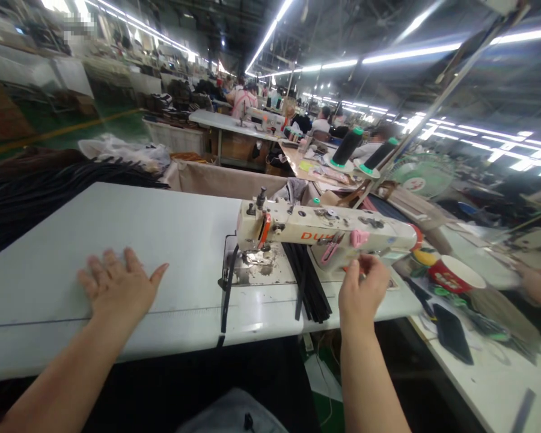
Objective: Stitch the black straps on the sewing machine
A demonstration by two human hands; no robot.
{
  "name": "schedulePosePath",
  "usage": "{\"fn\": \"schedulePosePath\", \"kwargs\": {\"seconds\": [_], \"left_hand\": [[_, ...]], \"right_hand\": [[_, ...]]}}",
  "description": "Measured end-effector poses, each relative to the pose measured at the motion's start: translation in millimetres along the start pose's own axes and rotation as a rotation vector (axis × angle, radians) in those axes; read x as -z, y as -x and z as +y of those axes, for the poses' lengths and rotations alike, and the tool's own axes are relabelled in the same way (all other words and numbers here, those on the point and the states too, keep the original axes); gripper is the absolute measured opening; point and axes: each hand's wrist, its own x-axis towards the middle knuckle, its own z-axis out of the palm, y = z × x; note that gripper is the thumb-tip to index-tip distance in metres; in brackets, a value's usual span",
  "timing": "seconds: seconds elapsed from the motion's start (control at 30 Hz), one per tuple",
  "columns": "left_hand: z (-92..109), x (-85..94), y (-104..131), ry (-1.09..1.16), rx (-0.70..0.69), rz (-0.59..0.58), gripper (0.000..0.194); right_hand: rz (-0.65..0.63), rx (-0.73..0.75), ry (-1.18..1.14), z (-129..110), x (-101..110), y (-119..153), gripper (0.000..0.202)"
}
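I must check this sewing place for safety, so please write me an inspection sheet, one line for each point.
Surface: white sewing table, mostly bare; worn marks around needle plate.
Job's things: sewing machine; black strip bundle beneath its arm; single strip left of needle plate.
Clutter: phone and red bowl at right.
Hands: left hand flat on table; right hand pinched, grip unclear.
Cables: thin cord below table.
Surroundings: green fan, other people.
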Motion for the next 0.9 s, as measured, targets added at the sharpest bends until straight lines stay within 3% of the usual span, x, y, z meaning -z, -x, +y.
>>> {"fn": "schedulePosePath", "kwargs": {"seconds": [0.07,0.17,0.3,0.37,0.43,0.5,0.63,0.7,0.73,0.83,0.9], "left_hand": [[0.1,3.5,-0.5,0.049,-0.158,0.074,0.086],[3.9,6.3,1.9,0.116,-0.394,0.087,0.062],[-2.3,4.5,-3.4,0.13,-0.348,0.121,0.049],[-7.0,4.0,-6.5,0.125,-0.286,0.118,0.046],[-9.5,4.6,-7.9,0.112,-0.262,0.1,0.044],[-9.1,5.7,-8.3,0.096,-0.272,0.08,0.045],[-4.7,7.2,-9.7,0.053,-0.312,0.05,0.051],[-2.8,7.7,-11.3,0.027,-0.334,0.033,0.053],[-2.1,8.0,-12.2,0.014,-0.343,0.024,0.054],[-1.3,9.6,-15.0,0.004,-0.352,-0.002,0.055],[-1.1,11.4,-16.7,0.033,-0.352,-0.029,0.054]], "right_hand": [[-0.025,0.196,0.083,-13.3,0.9,-8.3,0.051],[-0.139,0.522,0.206,-38.1,-14.2,-37.4,0.051],[-0.289,0.657,0.231,-60.5,-37.1,-81.7,0.048],[-0.255,0.632,0.198,-64.7,-37.2,-87.4,0.045],[-0.207,0.51,0.216,-64.8,-28.5,-74.3,0.044],[-0.242,0.324,0.327,-61.5,-15.9,-44.1,0.048],[-0.406,0.193,0.463,-47.2,-4.7,29.5,0.039],[-0.496,0.137,0.534,-38.1,-10.9,52.7,0.035],[-0.538,0.102,0.571,-33.7,-16.1,59.1,0.045],[-0.654,0.028,0.657,-22.7,-33.6,61.2,0.07],[-0.709,0.016,0.696,-17.8,-42.3,55.1,0.062]]}}
